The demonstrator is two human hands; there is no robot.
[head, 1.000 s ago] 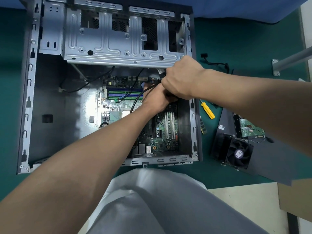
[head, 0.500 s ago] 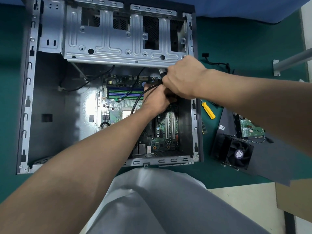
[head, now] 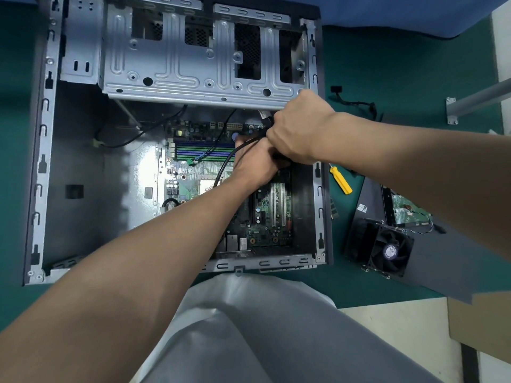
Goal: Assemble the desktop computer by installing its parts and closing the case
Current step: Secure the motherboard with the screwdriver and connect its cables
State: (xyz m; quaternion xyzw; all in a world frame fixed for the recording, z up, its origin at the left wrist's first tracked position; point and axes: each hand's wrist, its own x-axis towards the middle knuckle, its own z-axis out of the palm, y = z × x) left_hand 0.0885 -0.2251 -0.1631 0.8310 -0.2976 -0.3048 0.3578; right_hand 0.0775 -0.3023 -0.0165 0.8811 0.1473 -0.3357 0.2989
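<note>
An open grey computer case [head: 41, 161] lies on the green table with its motherboard [head: 271, 217] inside at the right. Both hands meet over the board's upper right corner, just below the metal drive cage [head: 193, 64]. My right hand [head: 296, 131] is fisted around a bundle of black cables [head: 265, 117] there. My left hand [head: 257, 164] lies just under it, fingers curled at the same spot, with a black cable [head: 224, 167] running along its wrist. What its fingertips hold is hidden by the right hand.
A yellow-handled screwdriver [head: 341, 181] lies right of the case. Further right sit a black fan with heatsink [head: 387, 250], a hard drive with a green board [head: 409, 214] and the dark side panel [head: 442, 266]. A loose black cable [head: 356, 102] lies above them.
Both hands stay at the same corner of the motherboard. Only the view has shifted slightly; no clear movement of cables or hands.
</note>
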